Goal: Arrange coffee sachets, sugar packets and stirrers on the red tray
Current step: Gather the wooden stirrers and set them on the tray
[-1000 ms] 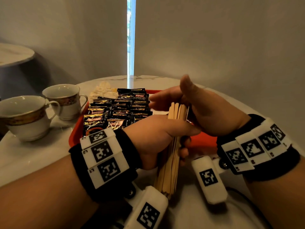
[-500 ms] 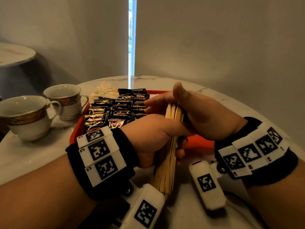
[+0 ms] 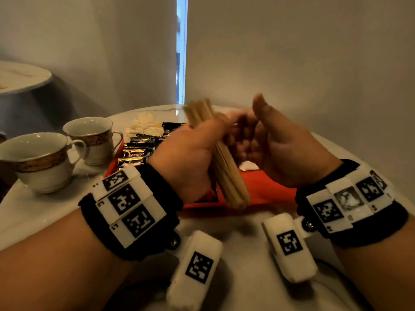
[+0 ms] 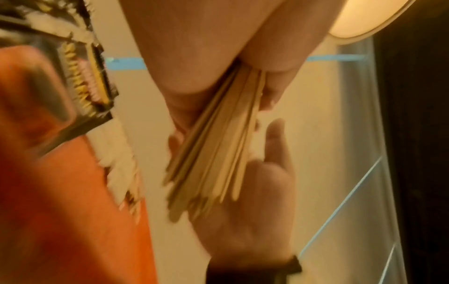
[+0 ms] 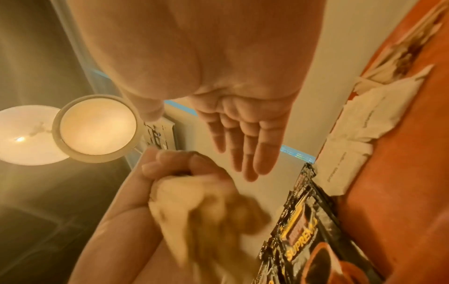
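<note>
My left hand [image 3: 190, 158] grips the blurred stirrers [image 3: 226, 173], seemingly clear of the red tray [image 3: 269, 189] beneath; my right hand [image 3: 278, 149] beside them is released, fingers straight.

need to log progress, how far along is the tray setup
Done: the coffee sachets already lie in rows on the left of the red tray, with white sugar packets behind them. In hand: the left hand grips the stirrers as one bundle above the tray, and the right hand is open beside it. Left: the stirrers are not yet on the tray.
</note>
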`<act>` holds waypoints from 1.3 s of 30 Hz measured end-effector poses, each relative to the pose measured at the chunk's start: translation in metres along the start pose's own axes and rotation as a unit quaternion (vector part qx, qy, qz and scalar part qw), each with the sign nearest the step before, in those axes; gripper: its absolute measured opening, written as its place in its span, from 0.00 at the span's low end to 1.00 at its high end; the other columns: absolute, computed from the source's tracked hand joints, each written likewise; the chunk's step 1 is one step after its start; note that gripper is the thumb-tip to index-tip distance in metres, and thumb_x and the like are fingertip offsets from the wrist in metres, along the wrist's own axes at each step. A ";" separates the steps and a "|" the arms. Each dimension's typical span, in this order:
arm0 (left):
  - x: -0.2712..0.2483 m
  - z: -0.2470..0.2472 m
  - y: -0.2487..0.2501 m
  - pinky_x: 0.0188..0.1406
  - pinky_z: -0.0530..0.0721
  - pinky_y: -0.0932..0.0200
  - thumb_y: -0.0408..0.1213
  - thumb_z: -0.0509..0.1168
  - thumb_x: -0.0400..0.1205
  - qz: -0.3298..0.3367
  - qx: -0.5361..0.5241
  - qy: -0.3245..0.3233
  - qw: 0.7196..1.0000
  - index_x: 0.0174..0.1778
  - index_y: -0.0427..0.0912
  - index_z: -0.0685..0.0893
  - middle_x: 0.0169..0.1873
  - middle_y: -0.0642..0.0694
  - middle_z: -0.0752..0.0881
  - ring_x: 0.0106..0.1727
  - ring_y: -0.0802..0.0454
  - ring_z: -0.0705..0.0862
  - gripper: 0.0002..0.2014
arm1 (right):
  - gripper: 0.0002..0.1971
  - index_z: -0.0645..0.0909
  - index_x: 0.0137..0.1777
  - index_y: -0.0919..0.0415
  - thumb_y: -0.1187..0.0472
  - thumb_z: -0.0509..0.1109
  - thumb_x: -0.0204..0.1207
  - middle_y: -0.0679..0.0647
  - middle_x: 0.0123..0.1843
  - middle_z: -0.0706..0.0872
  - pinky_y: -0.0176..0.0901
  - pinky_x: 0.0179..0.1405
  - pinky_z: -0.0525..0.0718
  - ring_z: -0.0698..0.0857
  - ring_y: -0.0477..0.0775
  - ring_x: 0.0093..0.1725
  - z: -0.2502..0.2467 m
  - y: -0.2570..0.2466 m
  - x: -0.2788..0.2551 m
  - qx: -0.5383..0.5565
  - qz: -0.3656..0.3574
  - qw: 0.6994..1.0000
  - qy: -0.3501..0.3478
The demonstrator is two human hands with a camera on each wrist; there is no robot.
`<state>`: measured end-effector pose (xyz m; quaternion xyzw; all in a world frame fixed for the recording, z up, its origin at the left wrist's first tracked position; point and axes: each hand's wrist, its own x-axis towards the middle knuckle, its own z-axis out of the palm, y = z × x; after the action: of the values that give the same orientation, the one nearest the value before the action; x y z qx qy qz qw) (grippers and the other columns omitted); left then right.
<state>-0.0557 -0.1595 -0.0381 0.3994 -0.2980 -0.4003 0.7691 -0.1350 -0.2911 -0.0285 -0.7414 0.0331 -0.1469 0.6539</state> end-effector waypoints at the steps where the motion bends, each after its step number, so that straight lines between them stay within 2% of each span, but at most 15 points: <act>1: 0.002 -0.001 0.005 0.29 0.87 0.56 0.39 0.64 0.84 0.044 -0.026 0.020 0.998 0.26 0.44 0.82 0.23 0.49 0.82 0.27 0.51 0.85 0.19 | 0.42 0.80 0.65 0.65 0.29 0.71 0.64 0.57 0.45 0.87 0.48 0.40 0.83 0.86 0.54 0.40 0.001 0.001 0.000 0.036 0.021 0.999 -0.018; 4: 0.008 -0.013 0.015 0.34 0.86 0.54 0.43 0.67 0.83 0.120 -0.036 0.081 0.989 0.31 0.46 0.80 0.26 0.51 0.82 0.32 0.53 0.84 0.14 | 0.35 0.84 0.60 0.62 0.40 0.85 0.60 0.62 0.46 0.87 0.49 0.37 0.85 0.87 0.59 0.40 0.005 0.002 -0.003 0.049 0.083 0.992 -0.085; 6: 0.008 -0.018 0.014 0.37 0.85 0.55 0.45 0.69 0.82 0.120 -0.016 0.103 0.987 0.35 0.46 0.80 0.28 0.52 0.83 0.34 0.54 0.84 0.11 | 0.23 0.83 0.59 0.61 0.50 0.82 0.68 0.63 0.46 0.86 0.44 0.29 0.83 0.86 0.59 0.37 0.010 0.001 -0.006 -0.006 0.110 0.987 -0.120; 9: 0.008 -0.021 0.011 0.42 0.87 0.52 0.46 0.68 0.84 0.118 0.023 0.113 0.986 0.36 0.46 0.82 0.30 0.52 0.84 0.36 0.54 0.84 0.12 | 0.04 0.84 0.46 0.53 0.58 0.76 0.74 0.57 0.35 0.81 0.40 0.24 0.74 0.77 0.52 0.28 0.017 0.002 -0.009 -0.056 0.118 0.984 -0.121; 13: 0.006 -0.021 0.008 0.48 0.84 0.46 0.47 0.71 0.78 0.126 0.048 0.083 0.987 0.27 0.50 0.87 0.29 0.52 0.84 0.36 0.52 0.84 0.13 | 0.05 0.83 0.45 0.52 0.64 0.73 0.77 0.53 0.30 0.76 0.40 0.23 0.69 0.71 0.49 0.24 0.017 0.004 -0.010 -0.052 0.122 0.984 -0.122; 15: 0.007 -0.022 0.006 0.45 0.85 0.47 0.46 0.74 0.73 0.130 0.042 0.070 0.988 0.31 0.49 0.85 0.30 0.51 0.83 0.37 0.51 0.84 0.08 | 0.07 0.83 0.45 0.52 0.66 0.72 0.79 0.53 0.30 0.77 0.40 0.23 0.69 0.71 0.49 0.24 0.014 0.003 -0.010 -0.045 0.128 0.983 -0.127; 18: 0.007 -0.025 0.006 0.42 0.84 0.50 0.42 0.77 0.73 0.127 0.041 0.037 0.990 0.38 0.48 0.81 0.33 0.51 0.83 0.40 0.51 0.84 0.10 | 0.08 0.86 0.43 0.49 0.65 0.73 0.78 0.54 0.30 0.77 0.41 0.24 0.70 0.70 0.50 0.24 0.012 0.002 -0.011 -0.026 0.146 0.980 -0.133; 23: 0.004 -0.026 0.006 0.43 0.86 0.50 0.37 0.72 0.72 0.107 0.030 -0.032 0.993 0.47 0.46 0.82 0.35 0.48 0.87 0.44 0.48 0.88 0.10 | 0.04 0.85 0.47 0.54 0.64 0.74 0.75 0.56 0.31 0.75 0.41 0.24 0.67 0.67 0.53 0.24 0.009 0.002 -0.011 0.022 0.159 0.972 -0.174; 25: 0.003 -0.027 0.006 0.48 0.88 0.46 0.39 0.71 0.74 0.096 0.039 -0.047 0.994 0.41 0.46 0.84 0.35 0.47 0.88 0.47 0.45 0.89 0.04 | 0.06 0.82 0.48 0.57 0.63 0.75 0.73 0.56 0.30 0.74 0.41 0.23 0.65 0.66 0.52 0.24 0.008 0.002 -0.011 0.033 0.167 0.967 -0.190; 29: 0.005 -0.024 0.005 0.50 0.90 0.43 0.45 0.70 0.78 0.101 0.041 -0.012 0.994 0.29 0.48 0.85 0.31 0.47 0.85 0.44 0.45 0.90 0.12 | 0.03 0.85 0.41 0.55 0.62 0.76 0.71 0.55 0.29 0.76 0.39 0.23 0.67 0.69 0.49 0.23 0.008 0.004 -0.010 0.040 0.166 0.971 -0.165; 30: 0.006 -0.024 0.005 0.49 0.90 0.43 0.44 0.70 0.81 0.111 0.033 0.001 0.993 0.30 0.47 0.84 0.30 0.47 0.84 0.43 0.46 0.89 0.13 | 0.06 0.86 0.43 0.56 0.58 0.79 0.69 0.54 0.31 0.79 0.38 0.23 0.69 0.72 0.48 0.23 0.007 0.006 -0.009 0.060 0.164 0.973 -0.153; 32: 0.009 -0.026 0.007 0.49 0.87 0.42 0.42 0.67 0.84 0.132 0.012 0.020 0.991 0.33 0.45 0.82 0.30 0.48 0.84 0.43 0.45 0.87 0.13 | 0.23 0.86 0.55 0.59 0.45 0.82 0.65 0.57 0.37 0.84 0.37 0.25 0.77 0.79 0.50 0.28 0.007 0.008 -0.007 0.127 0.158 0.971 -0.124; 35: 0.015 -0.029 0.012 0.54 0.83 0.43 0.46 0.71 0.79 0.163 -0.003 0.052 0.985 0.32 0.48 0.85 0.32 0.50 0.86 0.47 0.46 0.86 0.10 | 0.42 0.82 0.66 0.68 0.28 0.65 0.70 0.64 0.48 0.87 0.44 0.36 0.86 0.86 0.56 0.40 0.005 0.006 0.000 0.190 0.166 0.967 -0.019; 37: 0.015 -0.029 0.011 0.52 0.86 0.47 0.50 0.73 0.73 0.175 -0.007 0.069 0.982 0.37 0.45 0.84 0.34 0.49 0.88 0.47 0.49 0.87 0.12 | 0.47 0.79 0.69 0.72 0.25 0.55 0.75 0.66 0.57 0.90 0.51 0.54 0.87 0.90 0.62 0.54 0.003 0.005 0.005 0.238 0.176 0.954 0.033; 39: 0.014 -0.026 0.007 0.47 0.88 0.48 0.51 0.73 0.72 0.171 -0.005 0.057 0.984 0.41 0.43 0.82 0.35 0.49 0.89 0.43 0.50 0.88 0.14 | 0.50 0.74 0.75 0.73 0.23 0.51 0.77 0.70 0.69 0.84 0.60 0.75 0.77 0.82 0.68 0.73 0.005 0.006 0.007 0.309 0.159 0.938 0.007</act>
<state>-0.0255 -0.1594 -0.0430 0.3606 -0.3151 -0.2406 0.8443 -0.1258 -0.2887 -0.0332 -0.4868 0.1081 -0.0485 0.8655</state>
